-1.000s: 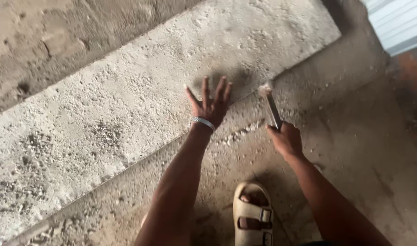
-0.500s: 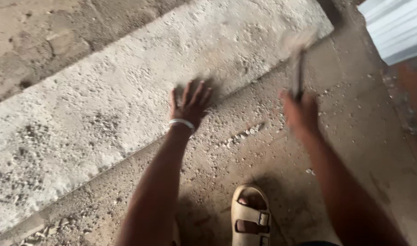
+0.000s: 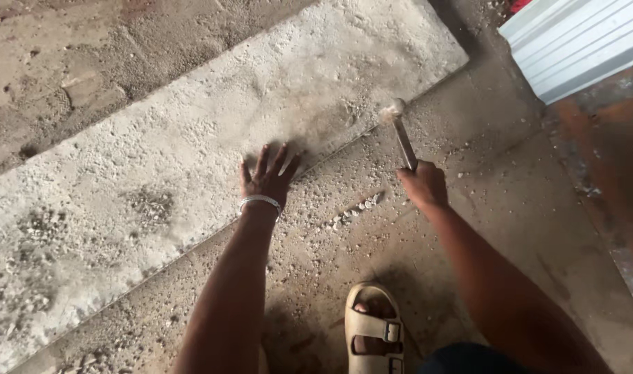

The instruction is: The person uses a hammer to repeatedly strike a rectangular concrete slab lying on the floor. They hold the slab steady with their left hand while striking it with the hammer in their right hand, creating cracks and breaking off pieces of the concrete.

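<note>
Two hands working here: left hand [image 3: 268,176] is lying flat, fingers spread, on the rough concrete slab [image 3: 157,173], while the right hand [image 3: 422,185] is gripping one hammer [image 3: 401,135], handle pointing up and away, head hovering by the slab's edge. One sandal [image 3: 375,336] below.

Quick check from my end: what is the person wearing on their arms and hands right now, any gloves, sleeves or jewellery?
No gloves and no sleeves in view: both forearms are bare. The left hand has a thin silver-coloured bangle around the wrist. The right hand wears nothing on the wrist or fingers that shows. Neither hand shows any tape, bandage or markings.
</note>
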